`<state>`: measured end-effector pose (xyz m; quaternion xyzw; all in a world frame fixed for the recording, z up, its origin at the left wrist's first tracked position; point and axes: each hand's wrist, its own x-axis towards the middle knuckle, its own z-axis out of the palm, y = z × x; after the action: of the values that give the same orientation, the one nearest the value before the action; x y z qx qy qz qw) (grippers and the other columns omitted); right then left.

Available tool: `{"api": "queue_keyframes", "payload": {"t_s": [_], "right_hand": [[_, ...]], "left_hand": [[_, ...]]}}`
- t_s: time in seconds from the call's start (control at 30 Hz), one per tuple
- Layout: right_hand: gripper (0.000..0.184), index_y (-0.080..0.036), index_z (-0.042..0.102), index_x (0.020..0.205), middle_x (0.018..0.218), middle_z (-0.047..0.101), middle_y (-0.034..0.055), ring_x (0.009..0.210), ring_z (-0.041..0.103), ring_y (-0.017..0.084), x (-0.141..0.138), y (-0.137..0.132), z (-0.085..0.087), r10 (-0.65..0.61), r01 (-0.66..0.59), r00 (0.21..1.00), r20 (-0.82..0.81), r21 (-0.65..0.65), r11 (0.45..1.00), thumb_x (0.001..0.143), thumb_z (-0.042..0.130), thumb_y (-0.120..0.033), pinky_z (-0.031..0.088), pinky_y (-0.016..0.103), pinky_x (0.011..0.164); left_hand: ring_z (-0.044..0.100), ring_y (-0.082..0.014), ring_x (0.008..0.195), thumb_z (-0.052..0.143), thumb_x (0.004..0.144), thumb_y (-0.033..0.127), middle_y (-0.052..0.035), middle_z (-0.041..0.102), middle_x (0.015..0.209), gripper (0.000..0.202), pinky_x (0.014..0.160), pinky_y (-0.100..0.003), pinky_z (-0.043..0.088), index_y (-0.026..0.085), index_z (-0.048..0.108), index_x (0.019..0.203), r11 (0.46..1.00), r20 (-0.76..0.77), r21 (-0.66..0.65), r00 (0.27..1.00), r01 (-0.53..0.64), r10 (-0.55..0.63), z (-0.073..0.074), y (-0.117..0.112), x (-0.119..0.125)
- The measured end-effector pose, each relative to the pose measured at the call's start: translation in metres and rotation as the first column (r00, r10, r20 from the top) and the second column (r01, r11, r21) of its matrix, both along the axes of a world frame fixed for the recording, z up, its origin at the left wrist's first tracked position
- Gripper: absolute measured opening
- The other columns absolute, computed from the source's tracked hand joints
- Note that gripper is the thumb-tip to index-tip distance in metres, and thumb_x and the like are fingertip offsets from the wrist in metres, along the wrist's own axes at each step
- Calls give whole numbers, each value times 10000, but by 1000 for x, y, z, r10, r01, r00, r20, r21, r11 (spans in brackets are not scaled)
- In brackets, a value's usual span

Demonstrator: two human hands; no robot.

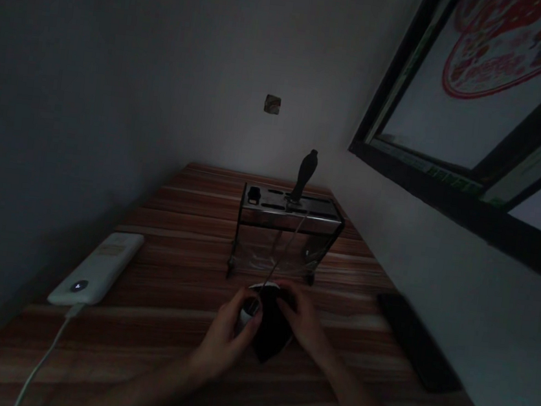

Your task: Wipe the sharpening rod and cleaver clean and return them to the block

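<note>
The room is dim and small details are hard to make out. My left hand (229, 332) is closed, thumb and fingers around a small white round-sided thing (244, 317). From beside its fingers a thin stick or cord (277, 262) slants up towards the knife rack. My right hand (303, 321) has its fingers bent over the edge of a dark, limp-looking black piece (271, 333) with a pale rim at the top. That piece lies between both hands, low over the table; its kind does not show.
Just behind my hands stands a metal-topped knife rack (262, 217) with clear sides; a black-handled knife (306, 171) sticks up from it. A white power bank (102, 265) with a cable (45, 353) lies left. A flat black object (416, 340) lies right on the wooden table (170, 270).
</note>
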<state>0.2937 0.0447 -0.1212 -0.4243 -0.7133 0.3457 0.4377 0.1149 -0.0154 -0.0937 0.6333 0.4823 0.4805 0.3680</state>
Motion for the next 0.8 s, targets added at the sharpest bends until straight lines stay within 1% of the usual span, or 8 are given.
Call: {"api": "queue_keyframes", "payload": {"t_s": [0.1, 0.2, 0.33, 0.4, 0.5, 0.63, 0.7, 0.8], "right_hand": [[278, -214, 592, 1099, 1121, 647, 80, 1070, 587, 222, 0, 0, 1, -48, 44, 993, 106, 40, 998, 829, 523, -222, 427, 423, 965], [289, -231, 586, 1141, 1203, 602, 82, 1149, 527, 230, 3, -4, 9, -91, 77, 984, 153, 99, 992, 869, 490, -247, 373, 440, 1015], [270, -259, 614, 1110, 1113, 656, 59, 1069, 586, 223, 7, -27, 23, -95, 86, 987, 127, 77, 993, 915, 434, -305, 432, 411, 962], [275, -271, 621, 1107, 1085, 673, 50, 1025, 614, 216, 4, -46, 24, -94, 88, 990, 105, 63, 994, 919, 430, -328, 470, 379, 921], [307, -262, 598, 1153, 1117, 667, 55, 1031, 621, 213, -8, -72, 16, -137, 135, 990, 33, 55, 989, 907, 451, -371, 500, 341, 888], [394, -209, 589, 1164, 1149, 655, 88, 1052, 616, 238, -36, -90, 4, -303, 303, 952, -45, -6, 953, 854, 522, -443, 506, 339, 879], [395, -189, 597, 1139, 1103, 674, 98, 1022, 630, 239, -50, -91, 6, -354, 350, 932, -82, -58, 935, 851, 522, -448, 509, 328, 858], [363, -179, 612, 1082, 1006, 699, 92, 956, 648, 232, -64, -86, 15, -378, 369, 917, -129, -89, 925, 843, 530, -439, 509, 314, 823]], "left_hand": [[570, -177, 854, 427, 880, 363, -56, 637, 935, 243, 787, -267, 446, 185, 536, 1005, 999, -28, 32, 999, 37, -36, 4, -1, -1], [568, -182, 872, 354, 915, 361, -75, 626, 962, 266, 799, -290, 450, 180, 496, 1048, 996, -56, 47, 996, 72, -69, 9, -1, -1], [575, -200, 908, 356, 917, 329, -101, 617, 1004, 274, 832, -325, 457, 174, 454, 1120, 988, -102, 28, 984, 151, -148, 11, -1, 1], [574, -215, 950, 389, 901, 303, -113, 610, 1046, 276, 856, -345, 451, 172, 445, 1137, 985, -140, 15, 975, 174, -170, 10, -1, 3], [574, -224, 976, 434, 877, 272, -112, 607, 1060, 252, 862, -359, 450, 178, 462, 1109, 982, -198, 25, 964, 186, -177, 6, 1, 4], [584, -217, 969, 487, 853, 243, -97, 612, 1050, 225, 838, -353, 465, 195, 481, 1073, 983, -240, 71, 959, 171, -149, 1, 5, 3], [591, -211, 963, 518, 833, 223, -88, 616, 1040, 235, 827, -345, 472, 200, 483, 1065, 985, -248, 99, 962, 144, -116, -2, 7, 2], [605, -199, 946, 548, 808, 200, -82, 620, 1028, 263, 802, -328, 482, 199, 470, 1060, 985, -234, 143, 970, 98, -63, -8, 9, 1]]}}
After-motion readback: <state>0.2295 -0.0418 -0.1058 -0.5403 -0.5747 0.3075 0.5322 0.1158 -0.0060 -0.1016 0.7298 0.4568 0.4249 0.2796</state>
